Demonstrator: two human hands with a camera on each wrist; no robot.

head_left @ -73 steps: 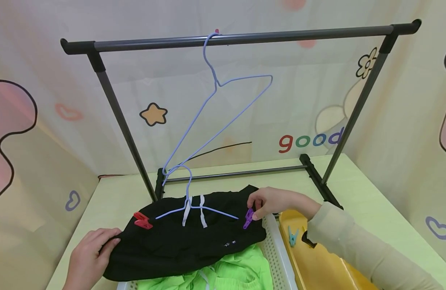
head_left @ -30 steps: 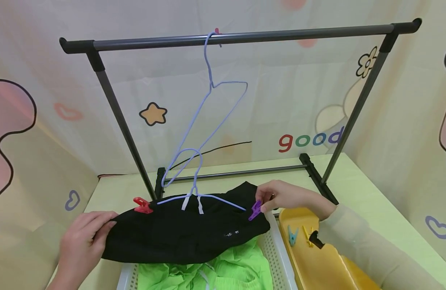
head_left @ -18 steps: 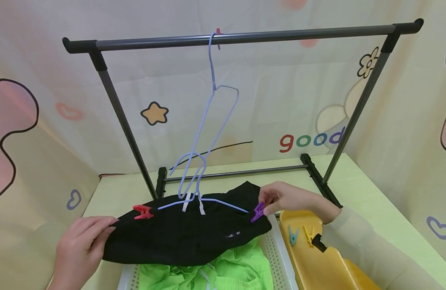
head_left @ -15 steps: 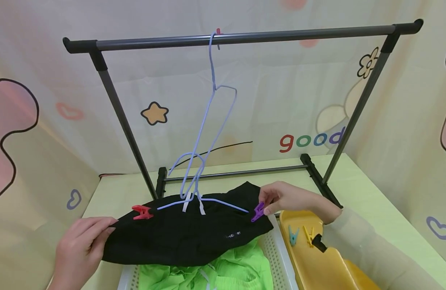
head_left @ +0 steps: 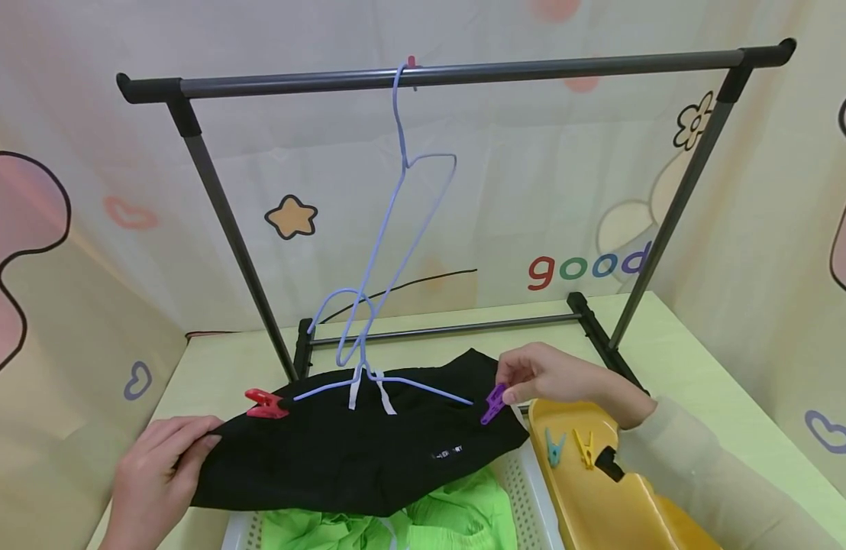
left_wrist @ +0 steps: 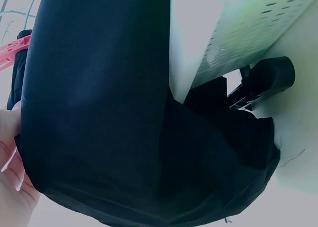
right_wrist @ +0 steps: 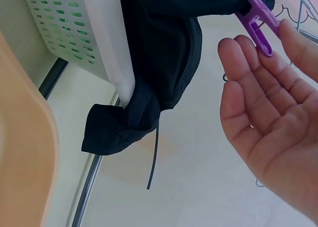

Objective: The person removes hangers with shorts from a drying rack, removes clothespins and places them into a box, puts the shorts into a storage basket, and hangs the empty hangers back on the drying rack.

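Observation:
Black drawstring pants [head_left: 340, 451] are spread between the two hands over the basket, white cords at the waist. At their left edge my left hand [head_left: 158, 473] pinches the fabric between thumb and fingers. A blue wire hanger [head_left: 423, 387] lies against the waistband, its lower part hidden in the cloth. Near its left end a red clothespin [head_left: 266, 404] is on the waistband. My right hand [head_left: 543, 378] pinches a purple clothespin [head_left: 494, 403] by its handles; in the right wrist view its nose is on the black cloth.
A second blue hanger [head_left: 404, 137] hangs from the black rack's bar [head_left: 567, 69]. Bright green clothing [head_left: 457, 512] lies in the white perforated basket [head_left: 543, 496] below the pants. A yellow tray [head_left: 588, 512] at right holds a teal clothespin [head_left: 554, 448] and a yellow clothespin [head_left: 586, 448].
My right hand has moved right with the purple clothespin, drawing the pants' right side along. The red clothespin sits slightly farther left and higher. The hanging hanger has swung round.

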